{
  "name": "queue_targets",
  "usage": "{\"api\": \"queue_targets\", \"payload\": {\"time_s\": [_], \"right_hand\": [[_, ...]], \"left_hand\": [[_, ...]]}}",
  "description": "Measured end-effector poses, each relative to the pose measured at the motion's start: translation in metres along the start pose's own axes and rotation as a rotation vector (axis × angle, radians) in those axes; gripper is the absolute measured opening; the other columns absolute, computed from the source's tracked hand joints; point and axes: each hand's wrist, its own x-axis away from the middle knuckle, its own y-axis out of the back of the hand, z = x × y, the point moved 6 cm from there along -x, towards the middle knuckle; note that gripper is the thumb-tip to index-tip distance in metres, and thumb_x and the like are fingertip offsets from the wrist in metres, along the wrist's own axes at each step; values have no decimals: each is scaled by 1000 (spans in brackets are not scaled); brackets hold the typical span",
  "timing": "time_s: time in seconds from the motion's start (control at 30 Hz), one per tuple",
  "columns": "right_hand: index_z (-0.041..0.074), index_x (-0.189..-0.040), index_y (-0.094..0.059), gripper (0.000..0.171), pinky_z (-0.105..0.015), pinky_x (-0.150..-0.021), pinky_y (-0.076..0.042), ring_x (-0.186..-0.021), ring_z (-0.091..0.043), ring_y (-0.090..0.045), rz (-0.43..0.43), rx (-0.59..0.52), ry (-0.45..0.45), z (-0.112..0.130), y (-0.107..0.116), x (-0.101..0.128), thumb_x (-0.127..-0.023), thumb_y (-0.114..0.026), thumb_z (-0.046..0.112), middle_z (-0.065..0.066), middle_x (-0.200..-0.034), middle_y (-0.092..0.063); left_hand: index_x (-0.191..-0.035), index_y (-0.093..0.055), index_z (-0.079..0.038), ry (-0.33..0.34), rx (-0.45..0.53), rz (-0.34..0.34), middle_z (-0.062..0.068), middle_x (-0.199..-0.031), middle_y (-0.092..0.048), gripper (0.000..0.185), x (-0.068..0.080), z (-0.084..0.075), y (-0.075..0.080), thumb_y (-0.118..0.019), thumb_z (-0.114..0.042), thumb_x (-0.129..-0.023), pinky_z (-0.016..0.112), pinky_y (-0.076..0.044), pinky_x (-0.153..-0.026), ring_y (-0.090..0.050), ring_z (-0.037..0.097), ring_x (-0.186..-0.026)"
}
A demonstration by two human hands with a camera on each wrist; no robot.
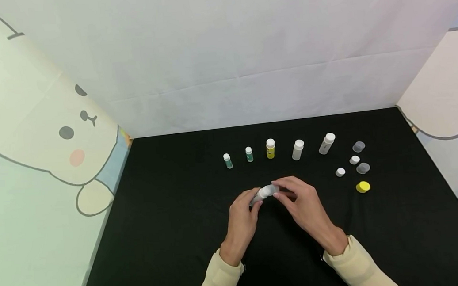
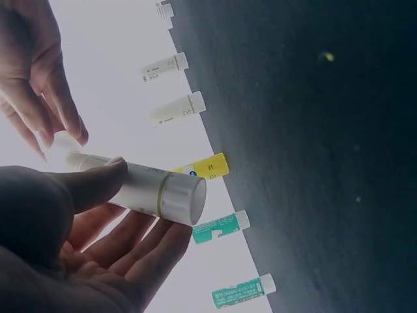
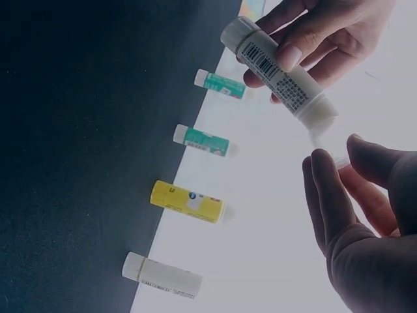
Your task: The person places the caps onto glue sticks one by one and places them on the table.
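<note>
My left hand (image 1: 240, 219) grips a white plastic bottle (image 3: 273, 68) round its body, thumb on one side and fingers on the other. The bottle is tilted, its white top (image 1: 265, 192) towards the right hand; a barcode and printed text show in the right wrist view. Between thumb and fingertips, my right hand (image 1: 307, 206) pinches a translucent cap (image 1: 272, 189) at that top end. In the left wrist view the cap is partly hidden by the fingers, and the bottle's base faces the camera.
Across the back of the black table (image 1: 171, 235) stand two small green bottles (image 1: 228, 161), a yellow one (image 1: 270, 150) and two white ones (image 1: 298, 150). At the right lie two translucent caps (image 1: 363, 168), two small white caps (image 1: 340, 172) and a yellow cap (image 1: 363, 187).
</note>
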Motion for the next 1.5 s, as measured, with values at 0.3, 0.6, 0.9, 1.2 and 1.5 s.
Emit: {"api": "queue_targets", "payload": {"time_s": [0.3,0.6,0.9,1.2,1.5], "right_hand": [[8,-120,-77,35,-32,-82,-63,-100,-15,-71,29,-1,33,-1,0,1,-88,-81,-7,-2,-116,-73],[7,-120,-77,33,-34,-81,-63,-99,-15,-72,78,20,33,-1,-3,0,-89,-81,-6,-4,-119,-73],[4,-121,-76,35,-34,-84,-63,-102,-20,-74,103,2,11,-4,-6,2,-88,-81,-9,-8,-118,-74],[4,-120,-76,35,-35,-86,-63,-103,-21,-74,114,10,-4,-6,-8,2,-88,-80,-9,-7,-117,-74],[3,-118,-77,32,-35,-84,-63,-102,-21,-74,122,1,-15,-7,-10,0,-89,-79,-10,-8,-114,-75]], "left_hand": [[-126,-75,-8,-29,-45,2,6,-124,-74,30,1,-2,0,-77,-5,-97,41,-59,-96,-71,20,-112],[-124,-76,-9,-50,-104,-3,4,-122,-75,29,3,-3,1,-78,-7,-96,41,-59,-94,-71,19,-109],[-124,-76,-8,-64,-102,6,4,-122,-75,29,4,-4,0,-78,-7,-96,39,-60,-92,-71,18,-109],[-122,-76,-11,-76,-118,24,3,-122,-76,26,4,-6,0,-79,-9,-96,39,-58,-91,-68,19,-107],[-119,-75,-10,-116,-105,32,4,-117,-78,22,6,-8,1,-75,-7,-97,38,-60,-88,-73,16,-104]]}}
